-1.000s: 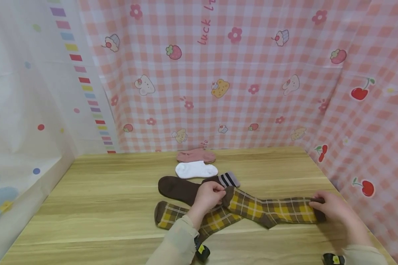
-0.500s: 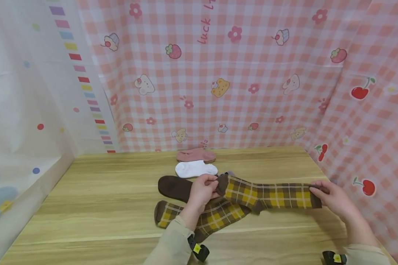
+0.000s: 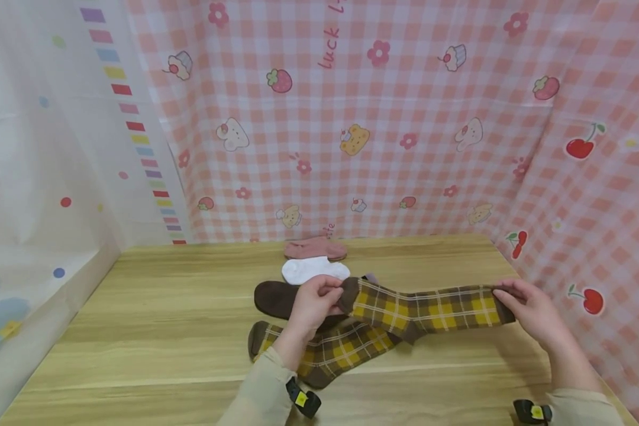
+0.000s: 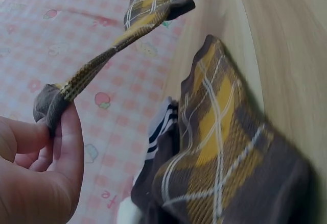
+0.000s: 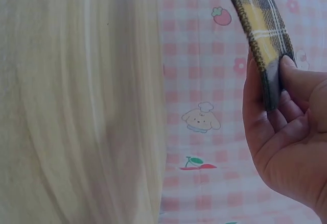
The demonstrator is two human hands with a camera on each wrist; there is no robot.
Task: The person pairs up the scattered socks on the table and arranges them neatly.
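Observation:
A brown and yellow plaid sock (image 3: 431,310) is stretched between both hands, raised above the table. My left hand (image 3: 314,305) pinches its dark toe; in the left wrist view that hand (image 4: 46,157) has thumb and fingers on the toe. My right hand (image 3: 532,310) pinches the dark cuff, and the right wrist view shows the cuff (image 5: 273,83) between thumb and fingers. Below lies a second plaid sock (image 3: 346,352), its middle partly behind the left hand and forearm. A dark brown sock (image 3: 274,299) with a striped cuff (image 4: 162,129) lies just behind, partly covered.
A white ankle sock (image 3: 311,270) and a pink sock (image 3: 314,248) lie farther back on the wooden table (image 3: 165,331). Pink checked cloth (image 3: 325,177) hangs behind the table and on the right; white dotted cloth (image 3: 48,177) hangs on the left.
Both hands have lifted the plaid sock off the table and moved it slightly left and away. It now hides more of the dark sock's striped cuff.

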